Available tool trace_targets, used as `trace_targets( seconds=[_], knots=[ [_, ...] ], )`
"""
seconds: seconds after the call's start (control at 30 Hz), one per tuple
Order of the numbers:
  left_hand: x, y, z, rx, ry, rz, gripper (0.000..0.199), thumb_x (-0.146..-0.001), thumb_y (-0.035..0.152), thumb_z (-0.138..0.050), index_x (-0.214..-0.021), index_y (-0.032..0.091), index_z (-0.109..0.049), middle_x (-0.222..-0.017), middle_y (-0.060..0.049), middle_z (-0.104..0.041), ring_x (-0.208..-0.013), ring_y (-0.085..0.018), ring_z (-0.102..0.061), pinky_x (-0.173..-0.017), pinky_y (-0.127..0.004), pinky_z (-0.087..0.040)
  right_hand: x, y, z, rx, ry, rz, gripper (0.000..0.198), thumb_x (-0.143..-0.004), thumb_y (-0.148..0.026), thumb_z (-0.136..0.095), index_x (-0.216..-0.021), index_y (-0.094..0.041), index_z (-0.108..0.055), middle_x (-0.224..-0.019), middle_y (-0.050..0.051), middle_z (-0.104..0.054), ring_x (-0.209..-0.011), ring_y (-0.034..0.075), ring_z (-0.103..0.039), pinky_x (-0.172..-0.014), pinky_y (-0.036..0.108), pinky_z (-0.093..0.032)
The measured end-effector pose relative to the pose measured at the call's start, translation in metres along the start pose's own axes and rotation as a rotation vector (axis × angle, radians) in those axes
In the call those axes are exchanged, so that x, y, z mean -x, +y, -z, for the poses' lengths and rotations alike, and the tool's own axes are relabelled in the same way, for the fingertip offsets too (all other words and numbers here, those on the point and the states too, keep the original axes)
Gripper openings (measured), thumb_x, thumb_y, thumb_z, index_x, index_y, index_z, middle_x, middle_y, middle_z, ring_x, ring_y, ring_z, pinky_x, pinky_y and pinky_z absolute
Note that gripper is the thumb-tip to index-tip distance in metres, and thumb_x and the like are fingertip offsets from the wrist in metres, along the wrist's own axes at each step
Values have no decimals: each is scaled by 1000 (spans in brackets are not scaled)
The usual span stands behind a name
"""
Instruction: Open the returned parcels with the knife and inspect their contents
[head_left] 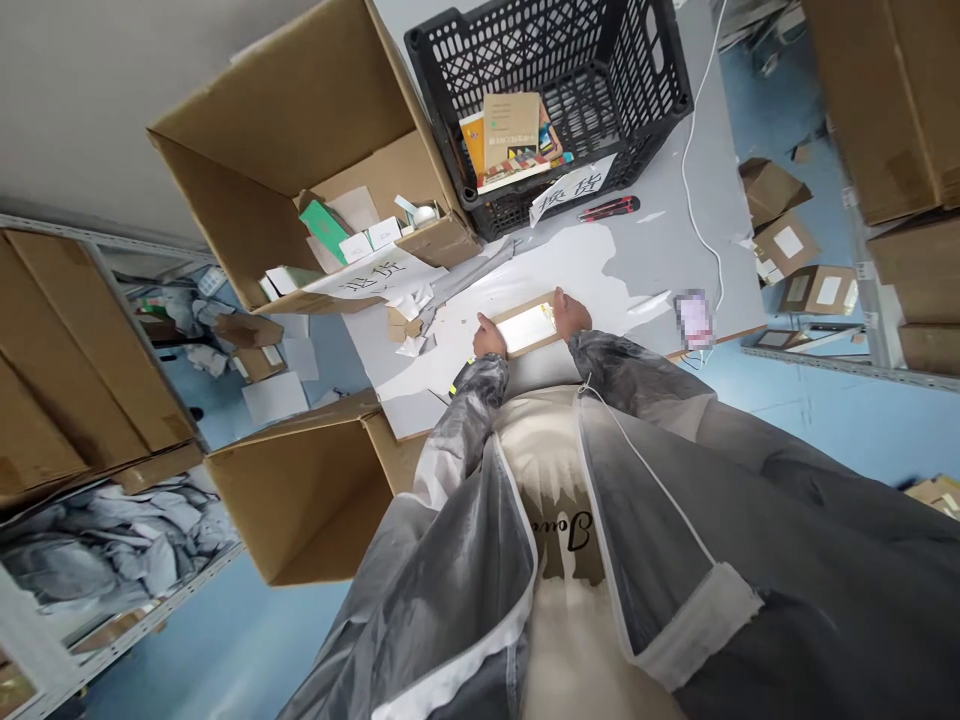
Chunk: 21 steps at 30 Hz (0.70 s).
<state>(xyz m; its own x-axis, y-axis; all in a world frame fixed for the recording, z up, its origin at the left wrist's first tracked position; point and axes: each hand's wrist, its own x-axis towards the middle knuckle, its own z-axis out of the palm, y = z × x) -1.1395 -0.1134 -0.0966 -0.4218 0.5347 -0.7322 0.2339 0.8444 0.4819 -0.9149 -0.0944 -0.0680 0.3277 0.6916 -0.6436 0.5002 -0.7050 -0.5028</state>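
A small flat cardboard box (pixel 517 350) with a bright white label (pixel 527 328) on top is held level above the white table, close to its front edge. My left hand (pixel 490 336) grips the box's left end, thumb on top. At the right end, my right hand (pixel 571 314) is closed around it with the thumb up along the edge. The undersides of the fingers are hidden. A red and black utility knife (pixel 609 209) lies on the table beyond my right hand. Torn scraps of paper (pixel 412 345) lie left of my left hand.
An open carton (pixel 247 190) holding small boxes stands back left, beside a black plastic crate (pixel 555 110) with booklets. A phone (pixel 694 320) with a white cable (pixel 697 200) lies at right. An empty carton (pixel 315 500) sits below left. Shelves flank both sides.
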Motion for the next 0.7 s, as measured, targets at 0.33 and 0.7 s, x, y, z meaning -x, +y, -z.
trace_targets(
  seconds=[0.33, 0.7],
  knots=[
    [26, -4, -1, -117, 58, -17, 105, -124, 87, -21, -159, 15, -89, -159, -26, -84, -156, -54, -75, -136, -61, -54, 16, 15, -4, 89, 68, 67, 87, -129, -87, -29, -144, -24, -87, -138, 20, -90, -138, 44, -79, -122, 52, -60],
    [20, -5, 6, -120, -9, -36, 106, -116, 99, -33, -140, 15, -94, -153, -29, -86, -157, -60, -71, -136, -67, -53, 16, 11, -4, 28, -18, 17, 71, -135, -68, -33, -161, -20, -78, -153, 19, -85, -151, 45, -68, -136, 55, -48]
  ],
)
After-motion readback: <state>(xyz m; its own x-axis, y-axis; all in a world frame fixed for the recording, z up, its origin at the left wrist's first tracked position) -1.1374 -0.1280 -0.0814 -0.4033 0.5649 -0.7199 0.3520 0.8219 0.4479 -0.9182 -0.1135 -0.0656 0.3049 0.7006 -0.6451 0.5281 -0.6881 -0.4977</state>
